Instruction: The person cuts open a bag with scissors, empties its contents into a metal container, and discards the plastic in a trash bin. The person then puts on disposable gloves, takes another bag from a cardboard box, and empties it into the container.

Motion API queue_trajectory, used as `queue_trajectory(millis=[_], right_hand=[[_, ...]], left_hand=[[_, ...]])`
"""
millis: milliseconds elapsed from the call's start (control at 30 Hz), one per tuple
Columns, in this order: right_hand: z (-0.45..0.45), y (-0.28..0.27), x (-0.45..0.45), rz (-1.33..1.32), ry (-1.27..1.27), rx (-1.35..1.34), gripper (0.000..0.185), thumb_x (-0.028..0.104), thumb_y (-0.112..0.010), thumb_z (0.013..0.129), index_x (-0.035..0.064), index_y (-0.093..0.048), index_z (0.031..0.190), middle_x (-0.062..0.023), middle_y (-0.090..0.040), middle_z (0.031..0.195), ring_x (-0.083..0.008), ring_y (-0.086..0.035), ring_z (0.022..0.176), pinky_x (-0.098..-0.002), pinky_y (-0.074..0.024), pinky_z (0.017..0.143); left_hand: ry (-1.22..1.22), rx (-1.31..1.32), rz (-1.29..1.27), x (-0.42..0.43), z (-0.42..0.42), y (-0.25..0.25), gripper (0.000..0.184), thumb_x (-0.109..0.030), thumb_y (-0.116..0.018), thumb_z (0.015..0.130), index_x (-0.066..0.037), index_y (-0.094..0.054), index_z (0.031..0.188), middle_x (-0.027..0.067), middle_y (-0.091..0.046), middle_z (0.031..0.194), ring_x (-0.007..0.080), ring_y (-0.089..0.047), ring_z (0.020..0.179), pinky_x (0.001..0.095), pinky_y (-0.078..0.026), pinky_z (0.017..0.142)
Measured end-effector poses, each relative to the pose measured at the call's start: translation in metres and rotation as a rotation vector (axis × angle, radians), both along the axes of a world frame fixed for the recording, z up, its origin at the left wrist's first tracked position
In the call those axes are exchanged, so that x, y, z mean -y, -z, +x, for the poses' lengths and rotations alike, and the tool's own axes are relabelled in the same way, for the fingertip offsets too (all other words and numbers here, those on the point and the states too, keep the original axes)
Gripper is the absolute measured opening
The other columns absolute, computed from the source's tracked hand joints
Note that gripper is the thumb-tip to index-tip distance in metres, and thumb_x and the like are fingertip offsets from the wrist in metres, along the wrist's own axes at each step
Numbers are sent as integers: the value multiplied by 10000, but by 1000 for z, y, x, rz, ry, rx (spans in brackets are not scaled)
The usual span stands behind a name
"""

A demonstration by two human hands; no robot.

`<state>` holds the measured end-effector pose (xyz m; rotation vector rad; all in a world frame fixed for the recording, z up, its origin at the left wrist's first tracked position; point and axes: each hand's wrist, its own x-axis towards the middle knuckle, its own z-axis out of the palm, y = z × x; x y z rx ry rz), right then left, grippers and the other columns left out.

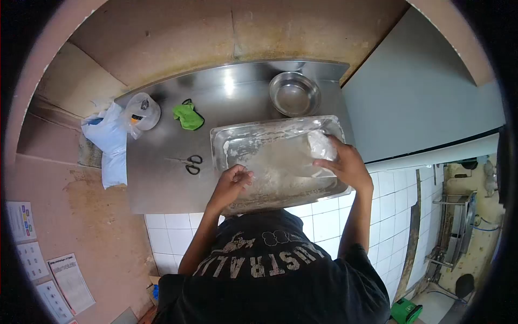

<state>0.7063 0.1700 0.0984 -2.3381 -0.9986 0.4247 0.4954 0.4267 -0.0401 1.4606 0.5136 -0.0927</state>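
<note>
A clear plastic bag with a white lump in its right end hangs over a large metal tray. My right hand is closed around the bag at the white lump. At the bag's left end, above the tray's near left corner, my left hand has its fingers curled in; what they pinch, if anything, is too small to make out. White residue streaks the tray's floor and walls. To the left of the tray lie black-handled scissors.
A round metal bowl stands behind the tray. On the steel table are a green cloth item and a translucent plastic container. A pale blue bag hangs at the left edge. A large grey panel stands close at right.
</note>
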Motion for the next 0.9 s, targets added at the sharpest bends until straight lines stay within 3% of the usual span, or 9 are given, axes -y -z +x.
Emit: queue_trajectory(millis=[67,100,167,267,467,600,667,767,900], right_hand=[[4,12,5,113,20,17,745,475,-801,760,-18,-570,1269,-257,-684,916,-368,-689,743,-408,-534,721],[4,13,5,113,21,19,745,475,-801,760,-18,-570,1269,-257,-684,916,-368,-689,743,-408,-534,721],[4,15,4,162,22,29,734,471,-788,779,-15,-561,1279,-267,-684,1025,-406,-689,949,-412,-531,834],[-2,1,-2,182,-33,72,693,437,-783,797,3,-560,1289,-267,-673,1103,-410,-649,1090,-412,-513,903],[-3,-22,-2,166,70,-173,615,348,-791,812,29,-571,1290,-231,-688,1106,-376,-682,1016,-398,-514,893],[-4,-31,-3,228,64,-131,598,345,-794,811,24,-591,1272,-198,-703,1078,-330,-698,972,-383,-519,878],[-3,-29,-3,111,-39,50,574,328,-796,811,25,-610,1262,-184,-706,1074,-295,-699,984,-374,-523,877],[-2,-41,5,251,76,-118,603,318,-812,790,17,-608,1270,-180,-703,1117,-273,-690,1027,-364,-523,890],[1,-33,9,185,29,-40,646,296,-832,760,11,-597,1290,-177,-697,1149,-238,-676,1065,-359,-524,901]], left_hand=[[2,-3,3,-2,-1,-2,210,-258,-641,974,-60,-582,1013,19,-648,934,131,-655,848,278,-498,685],[6,-8,6,-4,-1,-3,209,-256,-641,974,-60,-584,1015,21,-647,937,132,-653,849,280,-497,686],[2,-4,1,-6,-3,0,235,-266,-654,964,-51,-583,1027,32,-656,938,127,-652,849,281,-502,681],[5,8,5,-9,-6,8,258,-273,-666,954,-44,-582,1039,43,-664,938,122,-649,846,282,-505,673],[6,5,-18,-10,-7,2,214,-253,-653,965,-52,-593,1009,24,-648,916,128,-649,842,290,-500,687],[35,4,7,-15,-9,8,226,-256,-662,959,-47,-594,1012,21,-648,904,120,-648,835,283,-502,678],[46,5,10,-16,-10,11,227,-256,-664,958,-46,-594,1010,21,-648,900,118,-648,835,283,-502,675],[31,8,11,-17,-11,12,233,-262,-661,961,-43,-593,1005,21,-647,892,115,-646,837,282,-503,670],[48,-17,21,-14,-12,5,250,-280,-650,970,-38,-590,996,23,-646,874,112,-641,830,280,-502,663]])
